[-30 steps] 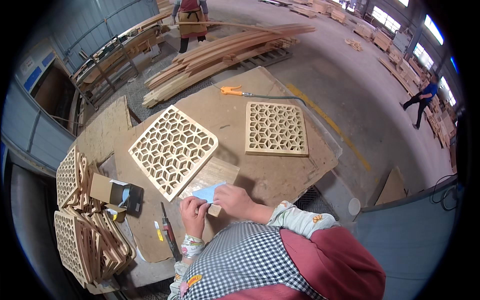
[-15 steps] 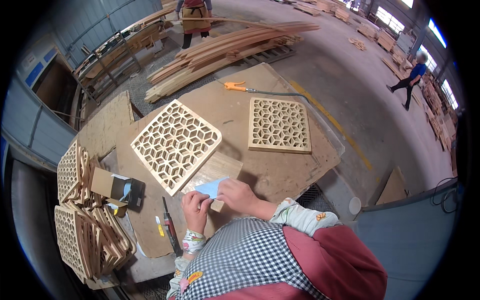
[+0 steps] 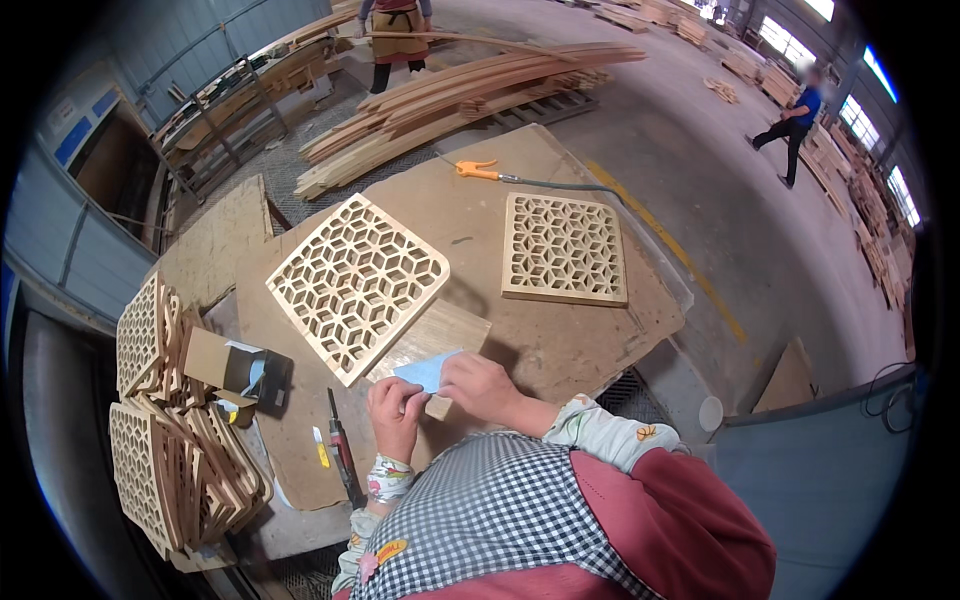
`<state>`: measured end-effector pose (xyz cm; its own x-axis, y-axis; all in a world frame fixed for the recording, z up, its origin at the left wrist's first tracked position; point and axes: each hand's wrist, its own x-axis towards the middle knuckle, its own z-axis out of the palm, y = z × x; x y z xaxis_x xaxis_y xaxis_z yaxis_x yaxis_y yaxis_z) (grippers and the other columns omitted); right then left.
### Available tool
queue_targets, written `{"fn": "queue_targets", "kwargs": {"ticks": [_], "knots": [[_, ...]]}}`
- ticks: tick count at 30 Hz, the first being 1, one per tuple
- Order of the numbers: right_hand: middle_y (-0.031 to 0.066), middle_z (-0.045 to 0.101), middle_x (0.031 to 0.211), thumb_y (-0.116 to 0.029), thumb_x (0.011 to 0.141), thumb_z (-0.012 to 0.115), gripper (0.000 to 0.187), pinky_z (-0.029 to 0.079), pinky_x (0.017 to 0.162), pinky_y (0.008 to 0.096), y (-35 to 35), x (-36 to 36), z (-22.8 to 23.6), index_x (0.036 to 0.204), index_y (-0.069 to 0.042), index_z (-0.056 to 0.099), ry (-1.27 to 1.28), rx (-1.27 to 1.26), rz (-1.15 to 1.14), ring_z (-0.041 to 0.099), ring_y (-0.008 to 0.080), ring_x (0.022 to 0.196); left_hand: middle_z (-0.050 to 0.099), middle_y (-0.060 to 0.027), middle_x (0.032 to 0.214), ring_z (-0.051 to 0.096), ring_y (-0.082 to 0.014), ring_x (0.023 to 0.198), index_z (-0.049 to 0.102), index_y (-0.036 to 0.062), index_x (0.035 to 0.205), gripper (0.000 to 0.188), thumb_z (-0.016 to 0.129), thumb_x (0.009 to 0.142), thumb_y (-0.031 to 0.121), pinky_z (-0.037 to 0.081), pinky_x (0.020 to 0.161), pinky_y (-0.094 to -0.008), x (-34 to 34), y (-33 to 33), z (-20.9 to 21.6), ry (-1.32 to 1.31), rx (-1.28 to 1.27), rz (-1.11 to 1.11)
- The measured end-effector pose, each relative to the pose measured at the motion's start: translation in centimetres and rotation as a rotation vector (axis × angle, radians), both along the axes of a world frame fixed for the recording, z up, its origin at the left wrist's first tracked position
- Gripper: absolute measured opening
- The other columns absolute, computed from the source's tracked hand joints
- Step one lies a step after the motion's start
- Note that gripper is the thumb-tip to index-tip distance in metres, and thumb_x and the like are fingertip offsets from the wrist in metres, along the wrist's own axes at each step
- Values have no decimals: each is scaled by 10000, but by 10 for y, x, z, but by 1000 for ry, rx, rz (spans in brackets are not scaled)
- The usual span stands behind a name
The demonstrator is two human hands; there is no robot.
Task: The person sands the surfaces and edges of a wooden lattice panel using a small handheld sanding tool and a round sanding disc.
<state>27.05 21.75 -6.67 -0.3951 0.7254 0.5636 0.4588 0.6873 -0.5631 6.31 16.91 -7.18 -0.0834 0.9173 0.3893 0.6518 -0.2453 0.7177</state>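
A small light-blue sheet, perhaps sandpaper or paper, is pinched between my two hands. My left hand grips its left lower edge with closed fingers. My right hand closes on its right end. Beneath them lies a flat wooden block that partly sits under a pale wooden lattice panel with rounded corner. The panel lies tilted on the board-topped table, just beyond my hands. A second lattice panel rests farther right, apart from both hands.
An orange air blow gun with a dark hose lies at the table's far edge. To the left are an open cardboard box, stacked lattice panels, a red-black hand tool and a yellow cutter. Long timber lies beyond; two people are farther off.
Both hands keep hold of the blue sheet with barely any shift. The person in blue at the far right has walked leftward. The whole view has shifted slightly.
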Motion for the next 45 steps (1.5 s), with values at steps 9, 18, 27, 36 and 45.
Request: {"fn": "queue_targets", "kwargs": {"ticks": [9,18,27,36,45], "knots": [[47,660,986,-195,855,802,163,557,774,402,-1,0,-6,919,-102,684,11,-36,5,670,293,913,678,-90,995,618,-301,1000,757,70,905,142,842,796,102,488,892,-419,0,-2,0,-35,-1,-11],[63,663,967,-200,864,798,151,563,780,417,-1,1,2,901,-100,692,14,-45,14,672,303,919,673,-86,998,609,-299,1011,756,75,896,147,856,797,120,480,907,-415,-1,0,-8,29,63,16],[73,686,974,-176,858,803,136,565,776,404,0,1,1,904,-78,722,14,3,29,680,299,891,664,-87,1000,598,-297,1022,751,69,903,152,854,799,111,479,914,-415,2,-1,-5,-17,51,17],[59,669,1017,-196,883,784,162,572,800,404,-5,2,-4,944,-85,684,22,21,11,679,297,956,663,-98,1020,594,-305,1062,744,77,904,144,843,800,90,471,946,-418,3,-4,-10,-63,28,16],[55,669,1013,-192,876,786,162,566,793,399,-5,2,-3,944,-88,682,11,40,1,677,288,924,661,-89,991,590,-292,1021,741,74,894,120,827,811,84,470,917,-414,5,-4,-2,-45,60,4]]}}
